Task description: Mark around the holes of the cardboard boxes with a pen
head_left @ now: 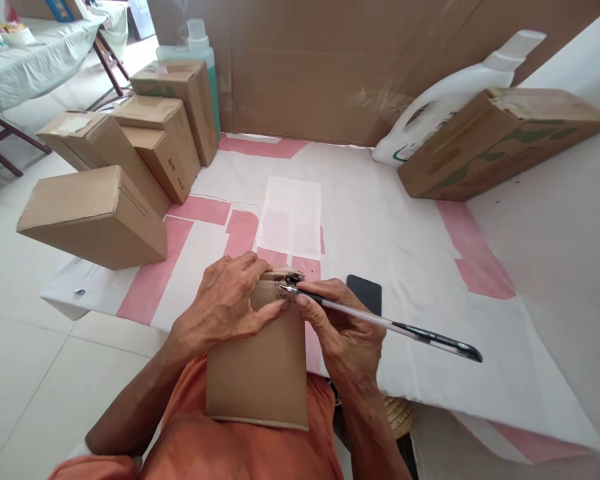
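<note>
A closed brown cardboard box (pixel 260 373) leans between my body and the front edge of the table. My left hand (pixel 230 297) grips its upper left part, thumb across the face and fingers over the top edge. Between the thumb and fingers of my right hand (pixel 347 327) is a pen (pixel 405 327) with a clear barrel and black ends. The pen's tip meets the box's upper right corner, where dark scribbled marks (pixel 294 279) surround what looks like a torn spot. Just behind my right hand lies a black phone (pixel 365 293), partly covered by it.
Several cardboard boxes (pixel 90 213) stand along the table's left side, with a green-liquid bottle (pixel 213 80) behind them. At the right, another box (pixel 500 147) leans by a white detergent bottle (pixel 450 93). A white paper sheet (pixel 293 217) lies mid-table before a tall cardboard panel (pixel 305 67).
</note>
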Available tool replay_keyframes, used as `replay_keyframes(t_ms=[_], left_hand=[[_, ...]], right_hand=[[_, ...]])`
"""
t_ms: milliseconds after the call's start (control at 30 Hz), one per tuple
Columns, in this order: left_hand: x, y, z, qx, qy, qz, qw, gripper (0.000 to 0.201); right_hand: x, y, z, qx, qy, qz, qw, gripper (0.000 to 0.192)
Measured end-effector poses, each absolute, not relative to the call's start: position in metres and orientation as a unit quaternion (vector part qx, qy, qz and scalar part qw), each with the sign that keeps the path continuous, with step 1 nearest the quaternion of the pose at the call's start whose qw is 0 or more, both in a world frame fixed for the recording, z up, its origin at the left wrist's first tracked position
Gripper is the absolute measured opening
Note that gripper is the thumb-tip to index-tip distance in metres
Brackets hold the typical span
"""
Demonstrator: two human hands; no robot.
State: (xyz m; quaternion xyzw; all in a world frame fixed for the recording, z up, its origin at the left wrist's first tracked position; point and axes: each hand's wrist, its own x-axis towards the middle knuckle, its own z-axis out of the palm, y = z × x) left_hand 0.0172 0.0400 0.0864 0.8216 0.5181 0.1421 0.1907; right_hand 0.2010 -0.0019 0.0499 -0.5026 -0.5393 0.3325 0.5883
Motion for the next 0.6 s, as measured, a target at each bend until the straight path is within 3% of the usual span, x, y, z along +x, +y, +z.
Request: replay_keyframes(t_ms=[267,600], left_hand=[[0.022,0.039,0.085,0.827,0.512,0.140,0.184,0.029],[0.022,0.039,0.086,0.827,0.518,0.122,0.182,0.030]], right_hand=[[0.202,0.000,0.053,-0.525,-0.575,0.280,0.562,0.011],[0.213,-0.006,0.053,-0.525,-0.591,0.319,0.523,0.007]])
